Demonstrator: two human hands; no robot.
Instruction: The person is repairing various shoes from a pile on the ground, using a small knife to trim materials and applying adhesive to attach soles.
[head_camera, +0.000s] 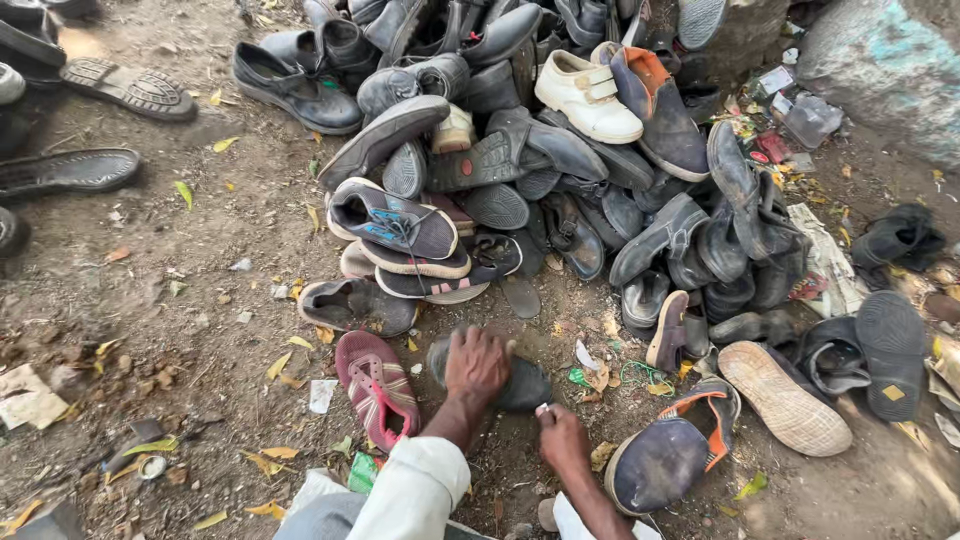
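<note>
Pinching a small white piece, right hand (563, 436) is hovering while left hand (476, 364) is gripping a dark worn leather shoe (505, 382) on the dirt ground (200, 330).

the person wears a loose white cloth sleeve (415, 490) on the left arm. it is rolled up and bunched in soft folds, so the lower arm is bare down to the left hand (476, 364). the right arm has no sleeve that shows, and the right hand (562, 436) is bare too. both hands have no gloves and no rings.
</note>
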